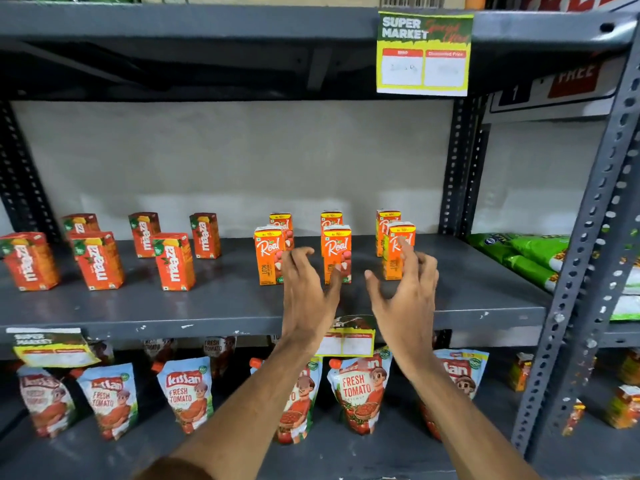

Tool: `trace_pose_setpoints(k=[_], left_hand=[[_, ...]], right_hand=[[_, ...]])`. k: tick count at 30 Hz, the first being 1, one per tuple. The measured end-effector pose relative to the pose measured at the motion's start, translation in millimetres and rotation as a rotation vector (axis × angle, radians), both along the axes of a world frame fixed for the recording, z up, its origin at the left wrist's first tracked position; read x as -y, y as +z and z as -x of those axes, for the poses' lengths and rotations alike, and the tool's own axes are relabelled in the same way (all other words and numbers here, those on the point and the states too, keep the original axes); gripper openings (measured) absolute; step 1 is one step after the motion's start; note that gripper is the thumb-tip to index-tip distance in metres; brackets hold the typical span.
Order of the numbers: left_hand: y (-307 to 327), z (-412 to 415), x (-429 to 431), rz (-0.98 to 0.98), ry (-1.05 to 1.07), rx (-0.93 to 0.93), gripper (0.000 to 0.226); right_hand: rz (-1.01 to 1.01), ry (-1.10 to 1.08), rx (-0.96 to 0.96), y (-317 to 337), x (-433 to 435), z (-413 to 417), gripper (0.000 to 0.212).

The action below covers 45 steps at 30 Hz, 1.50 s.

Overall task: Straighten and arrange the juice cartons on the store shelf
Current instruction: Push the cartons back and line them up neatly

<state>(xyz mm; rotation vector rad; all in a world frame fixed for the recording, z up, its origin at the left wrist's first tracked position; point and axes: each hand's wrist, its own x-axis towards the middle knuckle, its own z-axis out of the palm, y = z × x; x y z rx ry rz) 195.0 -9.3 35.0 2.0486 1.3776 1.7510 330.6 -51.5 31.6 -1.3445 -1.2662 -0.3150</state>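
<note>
Grey shelf (pixel 207 306): both hands open btwn Real cartons (pixel 336 252), fingers (pixel 301 254) spread

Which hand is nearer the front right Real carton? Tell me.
Right. The right hand has fingers overlapping the front right Real carton; the left hand is farther left, between the front left and middle cartons.

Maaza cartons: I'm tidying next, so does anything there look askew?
Yes. The Maaza cartons on the left stand scattered and turned at different angles, not in rows like the Real cartons. None has fallen.
</note>
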Motion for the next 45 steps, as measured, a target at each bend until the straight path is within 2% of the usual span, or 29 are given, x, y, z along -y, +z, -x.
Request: trace_pose_setpoints(k=[5, 8, 11, 15, 18, 20, 24, 28, 31, 45], left_hand=[[-6.0, 66.3, 8.7, -0.071, 0.067, -0.064, 0.035], [3.4, 115.5, 3.1, -0.155, 0.111, -0.085, 0.032], [16.6, 167.9, -7.4, -0.200, 0.193, -0.051, 0.030], [23.9, 226.5, -25.5, -0.109, 0.263, 0.024, 0.043], [12.0, 250.3, -35.0, 0.091, 0.260, 0.047, 0.067], [6.8, 252.9, -39.2, 0.172, 0.246, 0.039, 0.081], [10.6, 250.6, -49.2, 0.313, 0.244, 0.005, 0.098], [8.5, 253.0, -54.3, 0.361, 0.237, -0.145, 0.082], [7.2, 253.2, -55.7, 0.342, 0.244, -0.224, 0.076], [7.1, 246.9, -67.4, 0.532, 0.365, -0.492, 0.081]], right_hand=[[-0.048, 0.273, 0.021, 13.6, 6.8, 78.4, 0.052], [0.001, 0.338, -0.053, 23.7, -4.7, 123.8, 0.057], [0.068, 0.324, -0.170, 33.6, -28.5, 160.5, 0.071], [0.178, 0.154, -0.340, 37.8, -64.8, 185.8, 0.099], [0.351, 0.011, -0.396, 28.3, -81.7, 192.1, 0.120], [0.425, -0.023, -0.375, 24.0, -87.9, 193.6, 0.124], [0.482, -0.034, -0.249, 21.6, -87.3, 195.2, 0.107], [0.464, -0.015, -0.238, 21.0, -82.3, 193.5, 0.082], [0.458, -0.012, -0.232, 20.9, -81.2, 192.3, 0.072], [0.469, -0.001, -0.206, 23.6, -76.7, 199.9, 0.074]])
